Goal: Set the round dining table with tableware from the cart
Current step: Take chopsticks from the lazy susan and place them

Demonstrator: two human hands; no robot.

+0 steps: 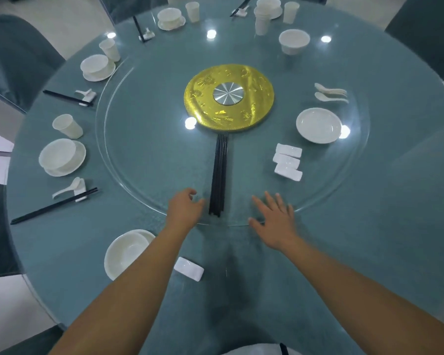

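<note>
Reaching over the near rim of the glass turntable (128,180), the left hand (183,208) sits just left of the bundle of black chopsticks (219,175) with its fingers loosely curled and holding nothing, though whether a fingertip already touches the sticks is hard to tell. The right hand (273,221) is spread flat, fingers straight, at the turntable's edge just right of the bundle. The step in hand looks like taking a pair for the near setting, where a bowl on a plate (127,252) and a chopstick rest (189,269) wait on the table (369,239). Best to pinch only two sticks at their near ends, steady the glass with the flat hand so it does not spin, and lay the pair across the rest, matching the finished settings (62,156) round the left.
</note>
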